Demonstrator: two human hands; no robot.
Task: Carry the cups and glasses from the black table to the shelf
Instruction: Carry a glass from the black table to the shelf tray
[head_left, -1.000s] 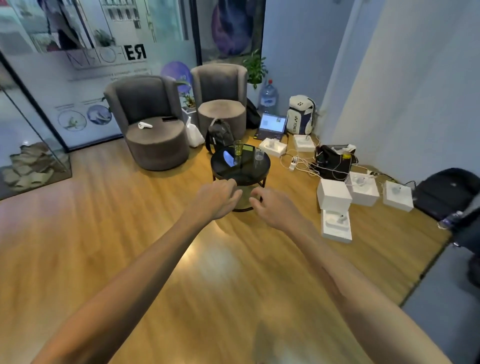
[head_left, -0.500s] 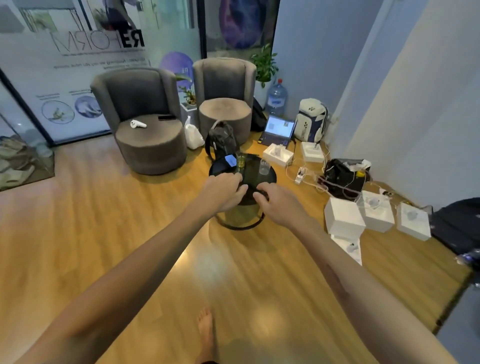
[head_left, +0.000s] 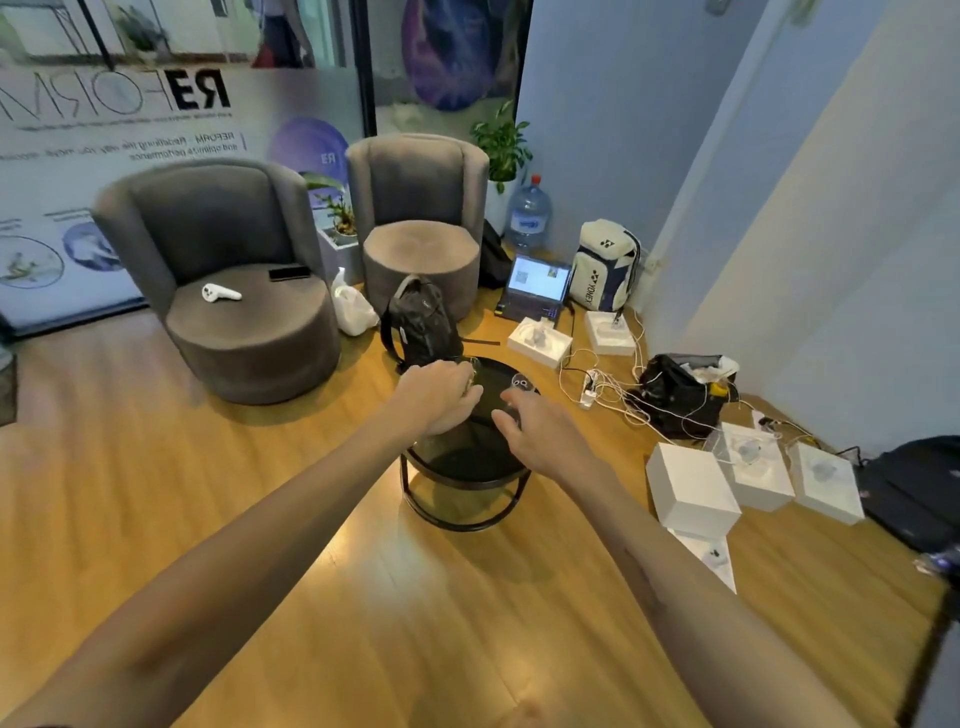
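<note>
A round black table (head_left: 470, 470) stands on the wooden floor ahead of me. A clear glass (head_left: 522, 383) stands at the far right of its top. My left hand (head_left: 439, 397) hovers over the far left of the top with its fingers curled. It hides the tinted glass seen there earlier, and contact cannot be made out. My right hand (head_left: 540, 436) reaches over the top with relaxed fingers, just short of the clear glass. The shelf is out of view.
Two grey armchairs (head_left: 244, 291) (head_left: 421, 244) stand behind the table, and a black backpack (head_left: 421, 325) leans at its far side. White boxes (head_left: 693, 491), cables (head_left: 602, 384), a laptop (head_left: 537, 288) and bags lie on the floor to the right.
I have walked closer to the table. Both hands have moved forward from in front of it to above its top, the left one now covering the tinted glass.
</note>
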